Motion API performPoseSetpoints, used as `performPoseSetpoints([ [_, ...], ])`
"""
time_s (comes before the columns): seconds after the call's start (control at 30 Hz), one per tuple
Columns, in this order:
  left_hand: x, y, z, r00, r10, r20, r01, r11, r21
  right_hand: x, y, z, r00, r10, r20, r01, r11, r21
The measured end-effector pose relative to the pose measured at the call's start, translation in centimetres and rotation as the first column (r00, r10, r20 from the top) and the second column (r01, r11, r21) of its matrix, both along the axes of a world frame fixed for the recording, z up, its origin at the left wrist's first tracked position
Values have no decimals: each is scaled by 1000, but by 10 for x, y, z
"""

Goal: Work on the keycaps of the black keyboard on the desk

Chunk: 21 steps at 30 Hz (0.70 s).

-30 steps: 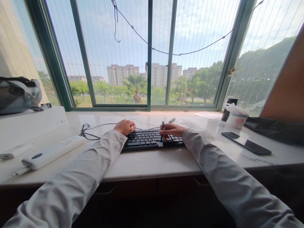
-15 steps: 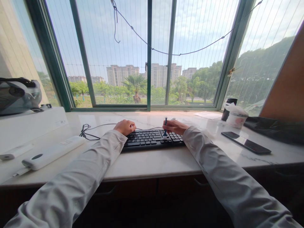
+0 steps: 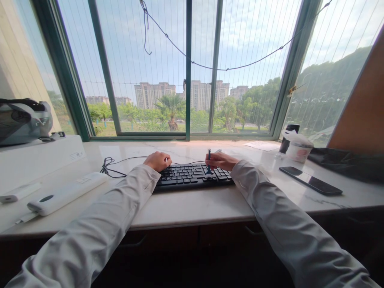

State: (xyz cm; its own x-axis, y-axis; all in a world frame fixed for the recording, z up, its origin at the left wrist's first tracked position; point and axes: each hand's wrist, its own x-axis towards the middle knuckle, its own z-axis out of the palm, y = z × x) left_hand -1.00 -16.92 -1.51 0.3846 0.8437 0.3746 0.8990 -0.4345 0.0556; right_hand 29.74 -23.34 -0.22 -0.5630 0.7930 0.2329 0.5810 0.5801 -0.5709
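A black keyboard (image 3: 184,176) lies on the marble-patterned counter in front of me. My left hand (image 3: 158,161) is closed at its far left corner, fingers curled against the edge; the fingertips are partly hidden. Upright in the pinch of my right hand (image 3: 221,160) is a small blue brush (image 3: 209,162). Its pale bristles point down and touch the keys on the right part of the keyboard.
A black cable (image 3: 111,167) lies coiled left of the keyboard. Further left are a white device (image 3: 70,192) and a white box (image 3: 64,152) with a headset (image 3: 25,120) on top. On the right sit a phone (image 3: 310,180), a cup (image 3: 298,149) and black cloth (image 3: 345,164).
The brush has dipped slightly downward, and its bristles have shifted a little toward me on the keys. My left hand and the keyboard stay in place.
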Motion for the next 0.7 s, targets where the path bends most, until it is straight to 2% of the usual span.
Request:
performPoseSetpoints([
  [0.17,-1,3,-2,1000,-1,3,1,1000,1,5,-4,6,991,-59,116,55,998,39],
  [0.27,-1,4,-3,1000,0,2,0,1000,1,7,-5,8,989,-75,128,73,997,22],
  [0.57,-1,3,-4,1000,-6,8,6,1000,16,4,-1,2,984,-175,-34,176,983,52],
  [0.7,-1,2,-3,1000,-4,7,4,1000,14,-4,-6,1,963,-260,-69,268,949,166],
])
